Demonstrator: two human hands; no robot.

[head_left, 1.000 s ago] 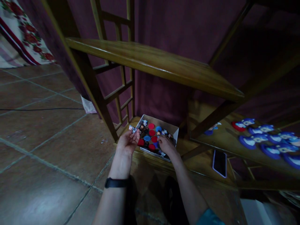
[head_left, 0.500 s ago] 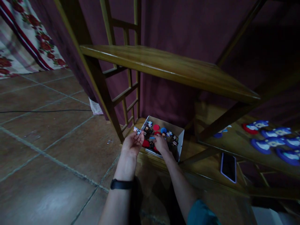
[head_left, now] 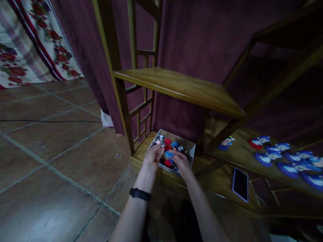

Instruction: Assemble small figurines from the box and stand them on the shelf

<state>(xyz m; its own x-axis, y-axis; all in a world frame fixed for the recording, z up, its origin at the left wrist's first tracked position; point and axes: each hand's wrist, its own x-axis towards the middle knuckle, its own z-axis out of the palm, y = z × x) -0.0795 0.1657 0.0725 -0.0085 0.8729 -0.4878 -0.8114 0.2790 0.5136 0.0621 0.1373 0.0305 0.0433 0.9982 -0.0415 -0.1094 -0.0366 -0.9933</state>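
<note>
A shallow white cardboard box [head_left: 193, 155] holds small cartoon figurines [head_left: 180, 148] and red and blue round discs. Over its left side, my left hand [head_left: 153, 155] is closed, palm up, around a small white-and-black figurine [head_left: 163, 145] that pokes out past the fingertips. My right hand [head_left: 181, 162] reaches over the right part of the box, thumb and fingers pinched at the edge of a blue disc [head_left: 169, 154]. A red disc [head_left: 167, 163] lies just below it. My forearms and fingers hide part of the box's near side.
The box stands on the low board of a wooden shelf unit [head_left: 176, 85], under a higher board. To the right, several blue-based figurines [head_left: 267, 157] stand on another board, with a phone [head_left: 240, 184] below. A purple curtain [head_left: 181, 43] hangs behind; a black cable [head_left: 50, 121] crosses the tiled floor.
My left hand has brought its figurine from the box's left edge inward, closer to my right hand. My right hand has lifted slightly, with a blue disc now at its fingertips. The view has shifted.
</note>
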